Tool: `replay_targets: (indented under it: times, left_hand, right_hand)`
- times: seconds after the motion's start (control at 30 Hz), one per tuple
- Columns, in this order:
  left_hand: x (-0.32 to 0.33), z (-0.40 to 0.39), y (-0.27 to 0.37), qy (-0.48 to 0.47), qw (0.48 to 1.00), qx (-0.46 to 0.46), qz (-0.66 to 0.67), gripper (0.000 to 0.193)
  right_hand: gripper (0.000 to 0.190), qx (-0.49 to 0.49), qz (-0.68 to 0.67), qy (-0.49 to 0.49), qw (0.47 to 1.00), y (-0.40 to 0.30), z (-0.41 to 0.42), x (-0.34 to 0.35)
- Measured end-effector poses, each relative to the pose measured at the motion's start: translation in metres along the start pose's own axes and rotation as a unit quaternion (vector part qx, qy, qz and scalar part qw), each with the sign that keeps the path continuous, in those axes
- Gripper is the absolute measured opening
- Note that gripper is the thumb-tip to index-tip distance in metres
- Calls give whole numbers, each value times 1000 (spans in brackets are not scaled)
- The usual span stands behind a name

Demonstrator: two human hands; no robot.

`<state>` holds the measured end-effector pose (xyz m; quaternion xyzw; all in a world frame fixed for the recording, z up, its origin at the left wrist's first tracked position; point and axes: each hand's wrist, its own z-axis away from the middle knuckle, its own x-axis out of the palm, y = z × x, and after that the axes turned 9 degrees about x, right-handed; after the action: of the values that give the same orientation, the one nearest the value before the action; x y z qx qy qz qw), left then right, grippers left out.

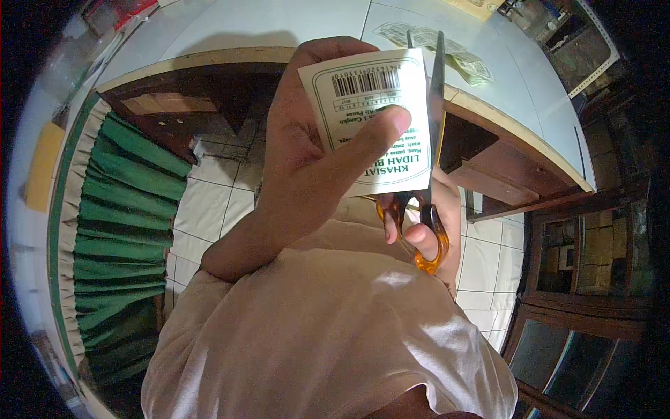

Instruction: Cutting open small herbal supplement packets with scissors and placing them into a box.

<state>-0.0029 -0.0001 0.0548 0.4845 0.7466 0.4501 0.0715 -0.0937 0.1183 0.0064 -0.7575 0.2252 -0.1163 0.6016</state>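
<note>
My left hand (314, 141) holds a white printed paper label (366, 94) with green writing, a green border and a barcode, the thumb pressed on its face. Along the label's right edge stand the metal blades of a pair of scissors (437, 89), tips towards the table, one blade partly behind the paper. My right hand (445, 220) has the scissors by their amber-brown plastic handles, a finger and the thumb through the loops. The rest of the right hand is partly hidden behind the label and handles.
A white tiled table (251, 26) with a wooden edge curves across the top. Printed paper strips (450, 52) lie on it, beyond the scissors. A green pleated curtain (125, 209) hangs at the left. Dark wooden furniture with glass panes (560, 262) stands at the right, above a tiled floor (481, 262).
</note>
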Motion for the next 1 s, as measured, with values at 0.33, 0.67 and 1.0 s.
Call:
replay_targets:
  times: [0.33,0.67,1.0]
  left_hand:
    - [-2,-1,-2,0,1000,0,-6,50]
    - [-7,-3,-7,-6,1000,13,-1,49]
    - [-9,-5,-11,-43,997,66,6,40]
  right_hand:
    - [51,-38,29,-22,999,5,1,-6]
    - [49,-44,41,-26,998,6,-1,-9]
    - [47,-42,68,-40,996,3,-1,-12]
